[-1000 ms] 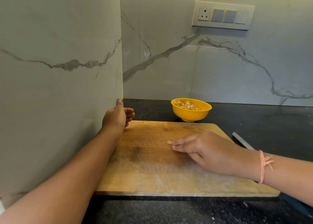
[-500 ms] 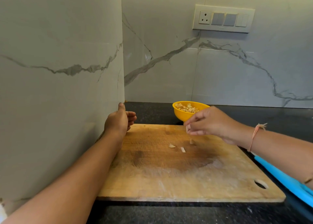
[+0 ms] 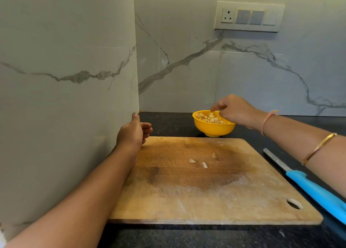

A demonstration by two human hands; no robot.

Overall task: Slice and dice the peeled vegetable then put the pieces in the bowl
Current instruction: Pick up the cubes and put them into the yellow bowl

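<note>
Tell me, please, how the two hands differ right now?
The left hand sits at the far corner of the board by the wall, loosely curled and empty; the right hand hangs over the yellow bowl, fingers bunched downward. Whether it holds anything is unclear. Both are bare.

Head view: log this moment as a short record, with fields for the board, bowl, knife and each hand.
board: wooden, on the counter, three small pieces near its middle
bowl: yellow, behind the board, holds diced pieces
knife: blue handle, lying on the counter right of the board, untouched
left hand: at the board's far left corner, thumb against the wall, fingers loosely curled, holding nothing
right hand: over the bowl, fingers bunched downward; any held piece cannot be seen
</note>
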